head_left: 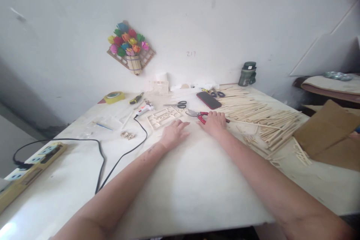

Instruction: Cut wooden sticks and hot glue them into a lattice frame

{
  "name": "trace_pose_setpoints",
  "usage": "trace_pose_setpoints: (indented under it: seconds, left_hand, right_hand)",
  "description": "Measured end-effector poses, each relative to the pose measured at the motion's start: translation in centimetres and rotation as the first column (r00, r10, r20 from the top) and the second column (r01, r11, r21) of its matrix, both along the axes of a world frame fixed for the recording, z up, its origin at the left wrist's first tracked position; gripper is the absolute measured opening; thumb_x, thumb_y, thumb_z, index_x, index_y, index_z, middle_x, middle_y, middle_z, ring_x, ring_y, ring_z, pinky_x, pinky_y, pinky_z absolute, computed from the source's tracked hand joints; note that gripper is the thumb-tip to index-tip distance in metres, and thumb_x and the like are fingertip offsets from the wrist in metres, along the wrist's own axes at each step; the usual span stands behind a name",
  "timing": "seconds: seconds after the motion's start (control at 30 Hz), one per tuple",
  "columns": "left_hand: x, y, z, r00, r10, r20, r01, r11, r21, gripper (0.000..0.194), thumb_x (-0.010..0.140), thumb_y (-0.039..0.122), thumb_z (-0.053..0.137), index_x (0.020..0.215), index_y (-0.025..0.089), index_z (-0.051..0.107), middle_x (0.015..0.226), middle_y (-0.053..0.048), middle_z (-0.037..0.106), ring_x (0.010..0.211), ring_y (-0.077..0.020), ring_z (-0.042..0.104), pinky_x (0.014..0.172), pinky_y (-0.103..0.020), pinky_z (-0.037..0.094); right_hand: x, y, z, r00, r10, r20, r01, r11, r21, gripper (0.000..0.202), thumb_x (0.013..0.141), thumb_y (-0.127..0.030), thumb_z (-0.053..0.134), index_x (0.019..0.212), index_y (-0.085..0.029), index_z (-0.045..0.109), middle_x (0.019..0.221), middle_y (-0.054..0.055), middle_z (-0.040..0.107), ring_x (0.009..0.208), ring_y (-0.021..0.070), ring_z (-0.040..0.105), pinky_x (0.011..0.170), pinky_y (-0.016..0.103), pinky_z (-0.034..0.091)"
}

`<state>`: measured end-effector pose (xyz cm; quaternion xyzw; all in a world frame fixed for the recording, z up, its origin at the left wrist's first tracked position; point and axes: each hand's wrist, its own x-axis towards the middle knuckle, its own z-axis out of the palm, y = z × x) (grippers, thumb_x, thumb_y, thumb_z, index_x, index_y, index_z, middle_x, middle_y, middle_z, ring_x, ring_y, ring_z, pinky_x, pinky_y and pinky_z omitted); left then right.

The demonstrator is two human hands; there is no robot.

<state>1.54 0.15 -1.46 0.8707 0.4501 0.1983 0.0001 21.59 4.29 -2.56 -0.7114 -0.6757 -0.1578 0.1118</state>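
My left hand (174,134) rests on the white tabletop, palm down, fingers stretched out and holding nothing. Just beyond it lies a small frame of pale wooden sticks (163,117) with little shapes inside. My right hand (215,123) is closed over the red handles of a pair of pruning shears (194,113); the hand covers part of the handles. The blades lie on the table and point left. Scissors with dark handles (181,104) lie behind the shears. To the left of the wooden frame stands a white hot glue gun (145,109).
Many thin wooden sticks (253,110) spread across the right, near a phone (209,100) and cardboard (326,135). A green bottle (247,74) stands by the wall. Left are a tape roll (114,96), small wood pieces (128,135), a power strip (33,168) and a black cord (101,157).
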Motion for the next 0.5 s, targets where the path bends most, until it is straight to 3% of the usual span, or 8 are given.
trace_pose_setpoints:
  seconds: [0.23, 0.5]
  left_hand:
    - [-0.1, -0.4, 0.6, 0.952, -0.097, 0.290, 0.142, 0.980, -0.138, 0.043, 0.086, 0.041, 0.033, 0.121, 0.020, 0.048, 0.094, -0.006, 0.056, 0.088, -0.0149, 0.053, 0.079, -0.028, 0.042]
    - [-0.2, -1.3, 1.4, 0.946, -0.078, 0.314, 0.135, 0.977, -0.164, 0.054, 0.090, 0.042, 0.014, 0.120, 0.017, 0.052, 0.090, -0.007, 0.055, 0.089, -0.0164, 0.052, 0.082, -0.028, 0.039]
  right_hand:
    - [-0.1, -0.2, -0.2, 1.000, -0.010, 0.018, 0.010, 1.000, -0.005, 0.073, 0.073, -0.065, 0.040, 0.103, 0.001, 0.052, 0.095, 0.022, 0.056, 0.091, 0.0314, 0.047, 0.080, 0.040, 0.023]
    - [-0.3, -0.6, -0.2, 1.000, -0.020, 0.010, 0.020, 1.000, 0.024, 0.071, 0.073, -0.065, 0.041, 0.103, -0.001, 0.051, 0.096, 0.021, 0.056, 0.091, 0.0309, 0.048, 0.082, 0.040, 0.023]
